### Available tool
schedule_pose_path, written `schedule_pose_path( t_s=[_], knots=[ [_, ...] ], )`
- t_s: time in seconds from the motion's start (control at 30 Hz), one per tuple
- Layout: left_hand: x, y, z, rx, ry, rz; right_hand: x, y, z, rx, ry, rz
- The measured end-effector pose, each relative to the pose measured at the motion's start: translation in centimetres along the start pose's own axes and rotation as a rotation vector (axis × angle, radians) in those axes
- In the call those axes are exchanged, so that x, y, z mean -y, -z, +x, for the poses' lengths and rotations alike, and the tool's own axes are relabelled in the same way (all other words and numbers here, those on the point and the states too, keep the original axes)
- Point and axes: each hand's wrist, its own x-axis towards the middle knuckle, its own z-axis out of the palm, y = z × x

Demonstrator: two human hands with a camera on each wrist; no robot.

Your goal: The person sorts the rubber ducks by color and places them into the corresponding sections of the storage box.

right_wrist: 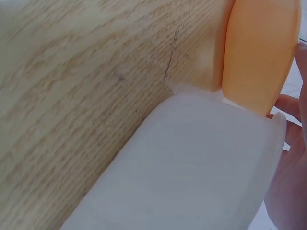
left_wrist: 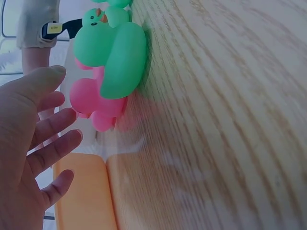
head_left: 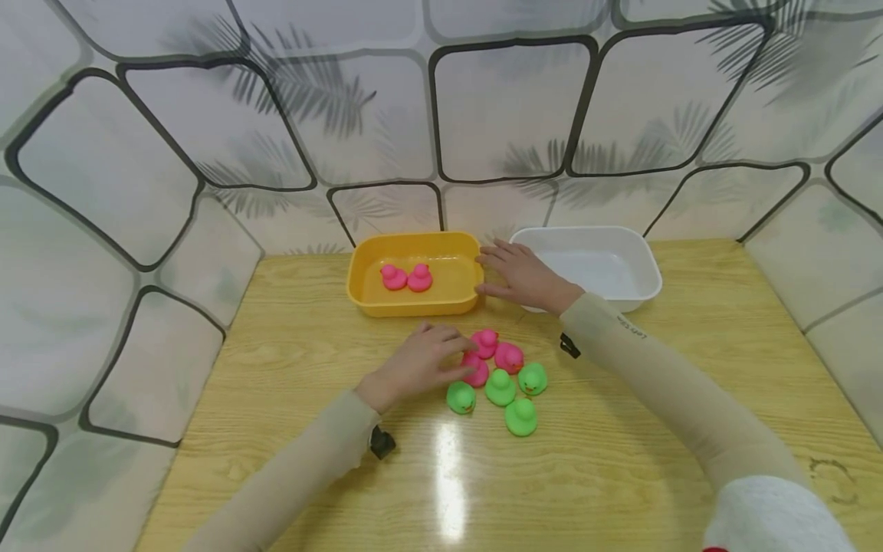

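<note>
My left hand (head_left: 419, 363), its fingers spread and loosely bent, hovers beside a cluster of rubber ducks. Three pink ducks (head_left: 509, 357) sit at the back of that cluster, with several green ducks (head_left: 500, 388) in front. The left wrist view shows a gap between the fingertips (left_wrist: 72, 138) and a green duck (left_wrist: 122, 57), with nothing in the palm. At the right end of a yellow tray (head_left: 417, 309), my right hand (head_left: 524, 277) reaches its extended fingers to the rim. Inside that tray lie two pink ducks (head_left: 419, 278). Exact finger contact is partly hidden.
A white tray (head_left: 638, 295) stands right of the yellow one, partly under my right hand and wrist. Both sit at the back of the wooden table (head_left: 303, 360), against a patterned backdrop (head_left: 510, 115) that also rises on both sides.
</note>
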Motion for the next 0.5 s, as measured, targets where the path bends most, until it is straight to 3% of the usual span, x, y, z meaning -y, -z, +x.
schedule_pose_path(
  t_s=[0.27, 0.5],
  knots=[
    [0.17, -0.3, 0.08, 0.001, -0.011, 0.026, -0.02, -0.31, -0.05, 0.0, -0.012, 0.001],
    [0.49, -0.68, 0.08, 0.01, 0.016, 0.023, -0.09, -0.43, -0.09, 0.004, -0.014, 0.005]
  ],
)
